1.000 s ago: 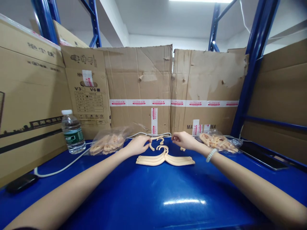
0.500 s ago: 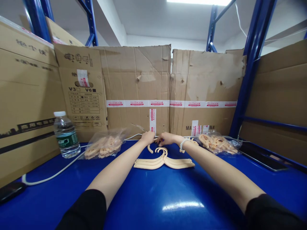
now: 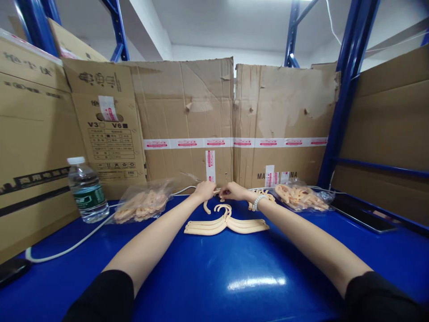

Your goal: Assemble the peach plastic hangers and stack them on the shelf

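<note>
Both my hands are together at the back of the blue table. My left hand [image 3: 204,190] is closed on a beige hanger piece [image 3: 207,207], whose curved arm hangs below the fingers. My right hand [image 3: 232,191], with a beaded bracelet at the wrist, is pinched just beside it; what its fingertips hold is too small to make out. In front of the hands lies a neat stack of beige hangers [image 3: 246,226], hooks pointing away from me. More beige hanger pieces [image 3: 264,195] lie behind my right wrist, partly hidden.
Clear plastic bags of beige pieces lie at left [image 3: 142,205] and right [image 3: 301,197]. A water bottle [image 3: 87,192] stands at left beside a white cable [image 3: 72,249]. A black phone [image 3: 363,215] rests at right. Cardboard boxes [image 3: 187,112] wall the back and sides.
The whole view has shifted slightly left. My hands have drawn a little apart, the right one still pinched. The hanger stack stays on the table.
</note>
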`<state>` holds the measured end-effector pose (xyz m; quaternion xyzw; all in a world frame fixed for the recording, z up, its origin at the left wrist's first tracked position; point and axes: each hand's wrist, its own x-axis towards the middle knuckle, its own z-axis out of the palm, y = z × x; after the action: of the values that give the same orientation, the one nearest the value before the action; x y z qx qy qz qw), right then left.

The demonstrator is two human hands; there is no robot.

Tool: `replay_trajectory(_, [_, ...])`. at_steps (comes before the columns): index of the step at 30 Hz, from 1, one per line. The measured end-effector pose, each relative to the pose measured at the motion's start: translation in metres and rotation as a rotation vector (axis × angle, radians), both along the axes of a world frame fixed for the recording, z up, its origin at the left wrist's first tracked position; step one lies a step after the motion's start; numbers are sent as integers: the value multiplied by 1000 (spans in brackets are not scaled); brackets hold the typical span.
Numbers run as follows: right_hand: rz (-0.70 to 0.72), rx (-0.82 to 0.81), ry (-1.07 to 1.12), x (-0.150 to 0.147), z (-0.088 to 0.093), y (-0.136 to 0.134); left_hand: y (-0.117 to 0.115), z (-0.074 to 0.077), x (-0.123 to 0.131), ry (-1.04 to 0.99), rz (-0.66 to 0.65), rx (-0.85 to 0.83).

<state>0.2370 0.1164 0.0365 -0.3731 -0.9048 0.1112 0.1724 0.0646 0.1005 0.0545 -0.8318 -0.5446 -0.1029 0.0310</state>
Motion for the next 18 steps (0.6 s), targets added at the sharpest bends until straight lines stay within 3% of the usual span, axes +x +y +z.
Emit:
replay_trajectory(5, [15, -75, 257, 18, 11, -19, -20, 9, -15, -234, -75, 40])
replay_trajectory(9, [31, -157, 481, 32, 21, -59, -57, 12, -31, -546, -174, 47])
replay_trajectory(13, [10, -194, 695, 32, 15, -113, -111, -5, -34, -861, -253, -65])
replay_trajectory(15, [-8, -291, 837, 27, 7, -135, -136, -19, -30, -957, -284, -144])
replay_trajectory(18, [3, -456, 910, 19, -6, -154, -161, -37, -25, -1338, -335, -394])
